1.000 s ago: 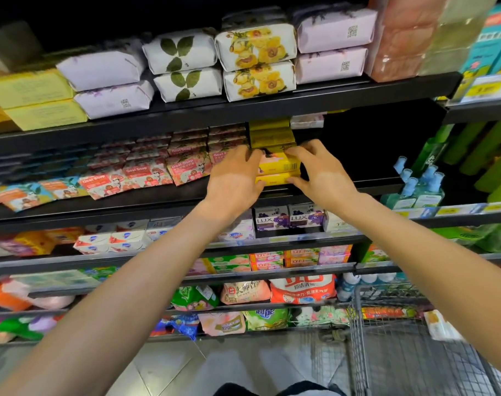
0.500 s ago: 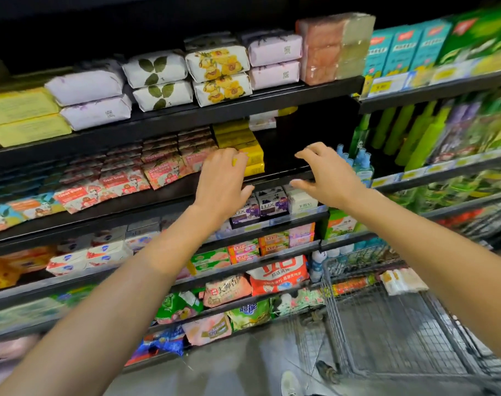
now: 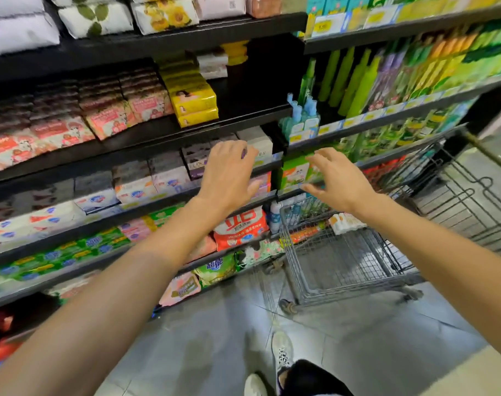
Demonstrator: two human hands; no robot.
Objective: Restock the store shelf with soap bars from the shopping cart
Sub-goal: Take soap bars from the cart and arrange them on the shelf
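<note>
Both hands, left hand (image 3: 229, 172) and right hand (image 3: 336, 178), are hovering with fingers loosely spread and holding nothing, the yellow soap bars (image 3: 196, 105) sitting shelved, so reaching into the shopping cart (image 3: 343, 252) for more is probably coming next.

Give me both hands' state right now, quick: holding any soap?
Left hand: open, fingers relaxed, holding nothing.
Right hand: open, fingers spread, holding nothing.
</note>
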